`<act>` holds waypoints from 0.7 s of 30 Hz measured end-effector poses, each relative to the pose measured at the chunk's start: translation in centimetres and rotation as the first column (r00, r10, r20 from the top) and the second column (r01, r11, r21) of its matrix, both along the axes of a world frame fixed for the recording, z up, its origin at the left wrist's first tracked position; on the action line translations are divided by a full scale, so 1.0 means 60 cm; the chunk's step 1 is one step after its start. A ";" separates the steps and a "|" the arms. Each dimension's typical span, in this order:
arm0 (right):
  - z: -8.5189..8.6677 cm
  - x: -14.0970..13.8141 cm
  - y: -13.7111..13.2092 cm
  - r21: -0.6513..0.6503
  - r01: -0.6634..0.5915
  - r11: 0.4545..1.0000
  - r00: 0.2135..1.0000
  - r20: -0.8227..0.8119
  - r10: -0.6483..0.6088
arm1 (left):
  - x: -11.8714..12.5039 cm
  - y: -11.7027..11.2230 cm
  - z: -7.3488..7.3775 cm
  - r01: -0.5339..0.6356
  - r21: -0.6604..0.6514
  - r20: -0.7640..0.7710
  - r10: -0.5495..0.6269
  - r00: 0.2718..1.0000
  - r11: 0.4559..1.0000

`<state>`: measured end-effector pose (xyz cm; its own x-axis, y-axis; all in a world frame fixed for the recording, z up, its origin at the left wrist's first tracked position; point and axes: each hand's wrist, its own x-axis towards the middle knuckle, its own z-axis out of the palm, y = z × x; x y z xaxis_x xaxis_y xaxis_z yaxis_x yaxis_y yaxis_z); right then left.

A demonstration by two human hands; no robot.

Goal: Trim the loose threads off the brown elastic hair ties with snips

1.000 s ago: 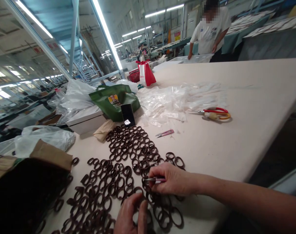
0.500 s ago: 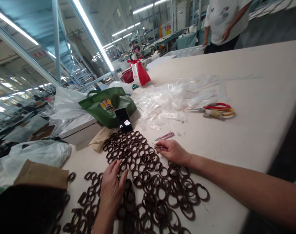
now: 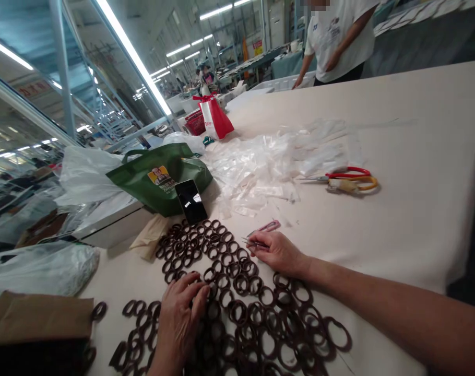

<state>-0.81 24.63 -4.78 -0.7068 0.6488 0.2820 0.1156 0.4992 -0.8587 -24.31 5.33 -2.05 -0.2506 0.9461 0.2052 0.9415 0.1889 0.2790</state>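
Note:
Dark brown rings (image 3: pixel 266 296), many of them looped bands, lie spread over the pale table in front of me. My left hand (image 3: pixel 180 313) is low over the left part of them, its fingers bent and the thumb apart from the fingertips. Its thumb tip comes close to a ring; I cannot tell if they touch. My right hand (image 3: pixel 278 253) rests at the right edge of the rings, closed around small thread snips (image 3: pixel 257 244) whose points face left. Just beyond it lies a pink-handled tool (image 3: pixel 269 226), similar in shape.
A phone (image 3: pixel 191 201) leans against a green bag (image 3: pixel 159 177). Large scissors (image 3: pixel 345 181) lie right of crumpled clear plastic (image 3: pixel 261 162). A brown paper-like bag (image 3: pixel 42 318) stands near left. A red-and-white bag (image 3: pixel 216 119) is farther back. Another person (image 3: pixel 337 44) stands across the table.
The view has shifted, so the bags and phone sit farther left. My left hand's thumb and fingers have drawn closer together over the rings. My right hand still holds the snips.

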 end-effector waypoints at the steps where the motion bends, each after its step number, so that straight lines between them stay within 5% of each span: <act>1: -0.001 0.000 0.001 0.001 -0.002 1.000 1.000 0.003 0.002 | -0.004 0.014 0.003 -0.021 0.033 0.012 0.021 1.000 0.999; 4: -0.003 0.000 0.002 -0.006 -0.015 1.000 1.000 0.008 0.015 | -0.008 0.070 0.004 -0.068 0.071 0.018 0.067 0.998 0.995; 7: -0.001 0.001 0.003 -0.013 -0.026 1.000 1.000 0.016 0.026 | 0.007 0.108 0.000 -0.088 -0.047 0.000 0.088 0.996 0.995; 14: 0.007 0.003 0.002 0.014 -0.029 0.999 0.996 0.080 0.028 | 0.042 0.054 0.005 0.081 -0.159 0.159 -0.055 0.986 0.984; 21: 0.010 0.001 0.003 0.054 -0.008 0.998 0.995 0.097 0.003 | -0.037 0.038 0.000 -0.303 -0.210 -0.025 0.305 0.952 0.929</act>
